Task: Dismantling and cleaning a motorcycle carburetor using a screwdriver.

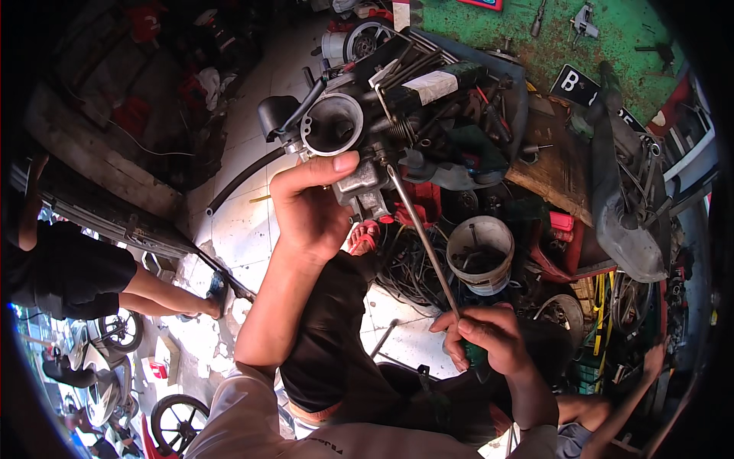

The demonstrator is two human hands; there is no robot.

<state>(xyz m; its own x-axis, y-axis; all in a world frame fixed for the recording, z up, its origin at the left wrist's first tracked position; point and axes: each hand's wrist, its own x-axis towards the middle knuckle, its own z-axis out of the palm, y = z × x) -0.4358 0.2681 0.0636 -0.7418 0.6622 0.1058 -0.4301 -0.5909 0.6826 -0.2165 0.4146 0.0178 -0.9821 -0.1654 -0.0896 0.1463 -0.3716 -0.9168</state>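
Observation:
My left hand [313, 203] is closed around a metal carburetor [359, 180], its thumb lying along the body below the round intake mouth. The mouth faces up toward me, and a black hose hangs off the carburetor's left side. Lower right, my right hand [489, 336] grips a long-shafted screwdriver [423, 233], fingers wrapped at its handle end, which is mostly hidden. The shaft slants up and left, and its tip meets the carburetor's right side, by a small fitting. Whether the tip sits in a screw I cannot tell.
Beyond the carburetor lies a heaped tray of tools [459, 99]. A dirty white bucket [482, 252] with parts inside stands right of my knee, beside tangled cables [413, 264]. A green workbench [520, 30] is at the far right. Another person's leg [176, 294] shows at left.

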